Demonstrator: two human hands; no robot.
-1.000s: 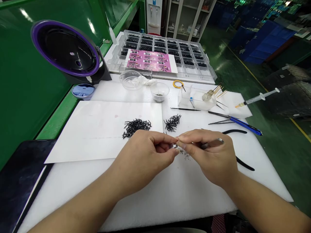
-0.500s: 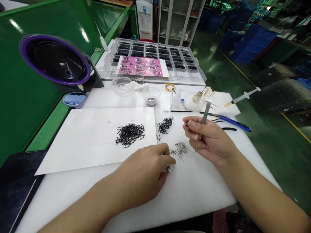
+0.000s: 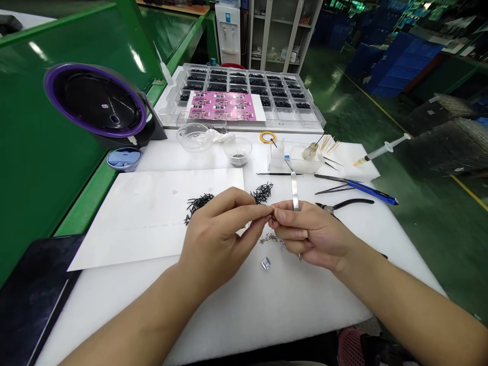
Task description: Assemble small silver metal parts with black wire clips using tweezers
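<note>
My left hand (image 3: 223, 234) and my right hand (image 3: 310, 231) meet at the fingertips above the white foam surface. Between them shows a tiny dark part (image 3: 272, 217), mostly covered by the fingers. Metal tweezers (image 3: 294, 190) stand upright through my right hand, held against the palm by the curled fingers. Below the hands, a small silvery metal block (image 3: 266, 263) lies on the foam. Tiny metallic pieces (image 3: 270, 238) are scattered just above it, partly hidden. Behind my left hand are a pile of black bent pins (image 3: 198, 204) and a smaller black pile (image 3: 262, 192).
White paper (image 3: 145, 218) lies at left. Beyond it are clear round dishes (image 3: 238, 152), a compartment tray (image 3: 282, 122) with a pink printed sheet (image 3: 223, 107), and a purple-rimmed fan (image 3: 95, 101). Pliers (image 3: 353, 202), a blue-handled tool (image 3: 371, 192) and a syringe (image 3: 385, 148) are at right.
My left hand has left the metal block and risen to my right hand's fingertips. My right hand has shifted left with the tweezers, uncovering the pliers.
</note>
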